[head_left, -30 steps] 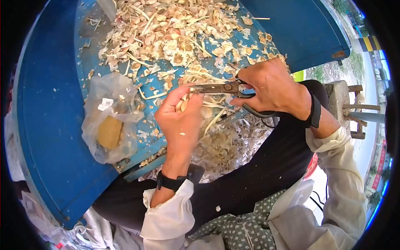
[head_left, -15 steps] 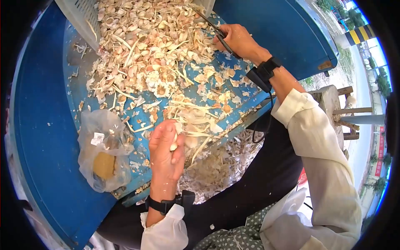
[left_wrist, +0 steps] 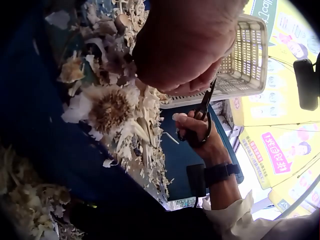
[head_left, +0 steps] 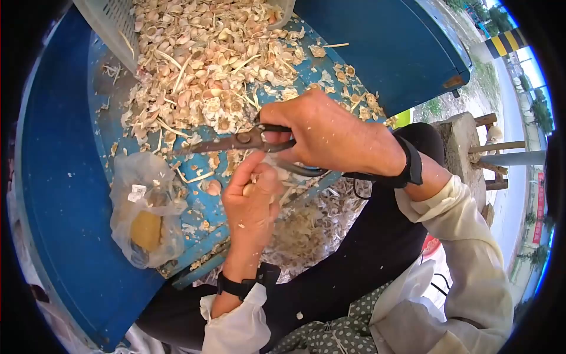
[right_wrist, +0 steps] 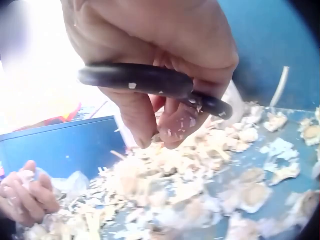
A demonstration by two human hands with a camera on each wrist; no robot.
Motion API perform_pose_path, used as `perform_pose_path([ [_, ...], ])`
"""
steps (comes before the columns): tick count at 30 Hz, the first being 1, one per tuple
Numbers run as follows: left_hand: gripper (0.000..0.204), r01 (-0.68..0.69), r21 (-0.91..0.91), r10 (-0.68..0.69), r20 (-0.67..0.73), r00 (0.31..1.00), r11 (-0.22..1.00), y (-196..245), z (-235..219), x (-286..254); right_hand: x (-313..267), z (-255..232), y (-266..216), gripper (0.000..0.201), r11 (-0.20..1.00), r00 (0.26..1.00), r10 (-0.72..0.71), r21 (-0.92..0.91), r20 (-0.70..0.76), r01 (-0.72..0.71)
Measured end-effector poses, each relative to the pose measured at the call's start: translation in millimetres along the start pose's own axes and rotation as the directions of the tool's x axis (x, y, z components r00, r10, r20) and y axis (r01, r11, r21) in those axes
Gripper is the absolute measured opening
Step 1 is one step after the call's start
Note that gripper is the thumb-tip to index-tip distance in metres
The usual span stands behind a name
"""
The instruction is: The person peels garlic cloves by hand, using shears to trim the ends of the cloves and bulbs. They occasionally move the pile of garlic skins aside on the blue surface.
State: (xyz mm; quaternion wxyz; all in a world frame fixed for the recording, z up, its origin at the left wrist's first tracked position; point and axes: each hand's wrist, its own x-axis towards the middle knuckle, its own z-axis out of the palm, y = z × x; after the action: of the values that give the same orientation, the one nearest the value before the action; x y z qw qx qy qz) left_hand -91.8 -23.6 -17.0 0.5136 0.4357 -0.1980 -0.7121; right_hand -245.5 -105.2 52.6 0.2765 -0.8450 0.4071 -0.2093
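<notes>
My left hand [head_left: 250, 206] is low over the blue table with its fingers curled round a pale garlic clove [head_left: 249, 189]. Just above it in the head view, my right hand [head_left: 336, 133] grips black-handled scissors [head_left: 227, 143], whose dark blades point left past the left fingertips. The right wrist view shows the black handle loop [right_wrist: 135, 80] across the right hand's fingers. Most of the clove is hidden by the left fingers. Beyond the hands spreads a heap of garlic cloves and skins [head_left: 194, 76].
A pale plastic crate [head_left: 112, 26] backs the heap. On the left lies a clear plastic bag [head_left: 138, 194] with a tan block [head_left: 146, 230] inside. Raised blue sides [head_left: 389, 53] flank the table. More garlic skins [head_left: 312, 230] lie below its front edge.
The right hand with the scissors went out to the heap's far right side, then came back over the left hand. The left hand's fingers have curled in more around the garlic.
</notes>
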Motion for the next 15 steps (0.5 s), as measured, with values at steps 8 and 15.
perform_pose_path([
  [8,0.014,-0.274,0.361,0.286,0.02,0.958,0.891,-12,-25,-4,-1,25,-21,0.022,0.989,0.994,-0.113,0.099,0.006,0.112],
  [15,0.027,0.018,-0.214,0.001,0.088,0.996,0.977,-2,-22,-10,3,9,-6,0.018,0.862,0.959,0.09,0.462,0.27,-0.211],
])
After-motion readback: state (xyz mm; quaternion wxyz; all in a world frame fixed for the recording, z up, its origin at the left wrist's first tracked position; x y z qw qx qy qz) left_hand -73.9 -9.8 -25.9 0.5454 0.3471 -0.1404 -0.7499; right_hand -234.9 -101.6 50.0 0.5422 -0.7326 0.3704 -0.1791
